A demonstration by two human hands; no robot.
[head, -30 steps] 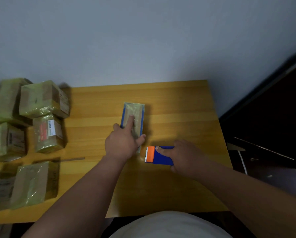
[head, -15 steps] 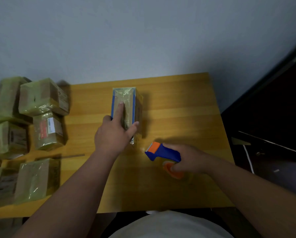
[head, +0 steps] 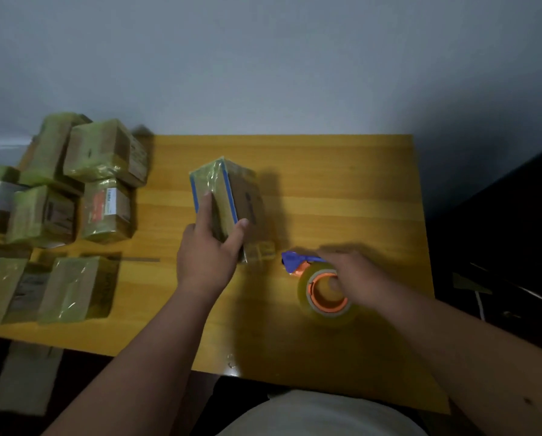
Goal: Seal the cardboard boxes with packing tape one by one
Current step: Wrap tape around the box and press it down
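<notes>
A small cardboard box (head: 229, 196) with blue edges and shiny tape on it is tipped up on the wooden table (head: 342, 190). My left hand (head: 208, 253) grips its near end, index finger along the top and thumb on the right side. To the right, the tape dispenser (head: 321, 287) lies on its side on the table: blue handle, orange core, clear roll facing up. My right hand (head: 354, 278) rests on it, fingers over the handle and the roll's core.
Several tape-wrapped boxes (head: 103, 152) are piled at the table's left end, more flat ones (head: 74, 287) near the front left corner. A thin dark strip (head: 137, 260) lies beside them. A dark cabinet stands to the right of the table.
My left hand has tipped the box up and turned it away from me. My right hand has laid the dispenser down on its side, roll facing up.
</notes>
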